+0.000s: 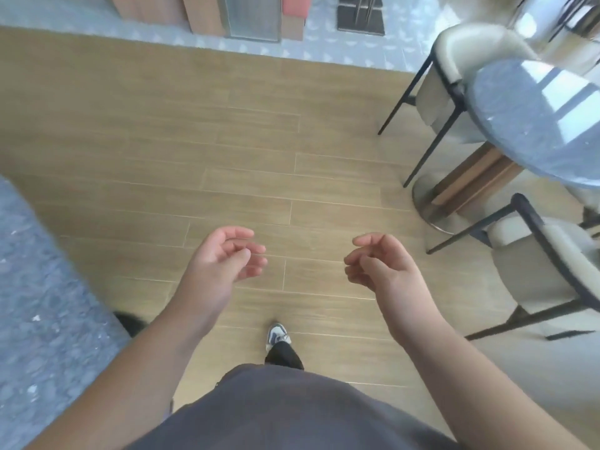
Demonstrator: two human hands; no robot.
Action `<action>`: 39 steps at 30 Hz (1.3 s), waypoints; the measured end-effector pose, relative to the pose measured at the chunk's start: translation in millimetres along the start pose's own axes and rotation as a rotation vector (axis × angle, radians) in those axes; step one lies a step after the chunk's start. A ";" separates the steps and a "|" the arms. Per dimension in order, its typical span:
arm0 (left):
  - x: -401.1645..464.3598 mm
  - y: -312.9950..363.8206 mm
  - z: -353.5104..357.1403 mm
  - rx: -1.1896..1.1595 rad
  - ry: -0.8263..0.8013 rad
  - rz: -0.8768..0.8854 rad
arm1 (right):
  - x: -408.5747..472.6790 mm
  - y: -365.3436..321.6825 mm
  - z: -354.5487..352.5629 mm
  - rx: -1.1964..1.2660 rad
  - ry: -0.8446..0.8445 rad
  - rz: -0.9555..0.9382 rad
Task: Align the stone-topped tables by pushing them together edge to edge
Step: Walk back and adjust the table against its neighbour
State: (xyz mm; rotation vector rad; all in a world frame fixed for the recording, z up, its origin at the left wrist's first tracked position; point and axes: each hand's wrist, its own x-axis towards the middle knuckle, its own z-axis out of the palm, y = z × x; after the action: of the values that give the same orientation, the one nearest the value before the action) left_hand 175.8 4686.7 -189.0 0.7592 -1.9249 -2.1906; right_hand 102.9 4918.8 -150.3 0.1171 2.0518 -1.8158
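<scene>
So right now both hands are up in front of the person with nothing in them: the left hand (224,258) has its fingers loosely curled and relaxed, same for the right hand (380,264), and neither is touching anything. They're standing on the wood-plank floor (227,151) in the gap between 2 stone tops. One grey speckled stone surface (39,303) fills the lower left, right beside the left arm, and a second stone-topped table (532,125) sits off to the right, well apart from it, on a round pedestal base. That one has a padded chair (454,66) tucked in at its far side and another chair (552,271) on the near side. If it were me, I'd pick 1 table to move and plant both palms flat on its edge, spread apart, so it slides straight instead of pivoting. Stone tops look heavy, so push low and slow rather than shoving. The near chair looks like it could snag, so I'd watch that. Can't tell the left table's shape from here.
</scene>
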 end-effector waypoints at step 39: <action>325.2 127.3 -230.6 -0.310 1.124 0.190 | 452.4 -207.7 464.7 -0.370 -1.178 -0.096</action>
State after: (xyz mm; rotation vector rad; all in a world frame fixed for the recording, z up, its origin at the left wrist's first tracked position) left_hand -31.7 4323.6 -173.3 1.2775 -0.9996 -1.3509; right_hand -268.7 4348.1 -148.9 -0.9296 1.4289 -1.0281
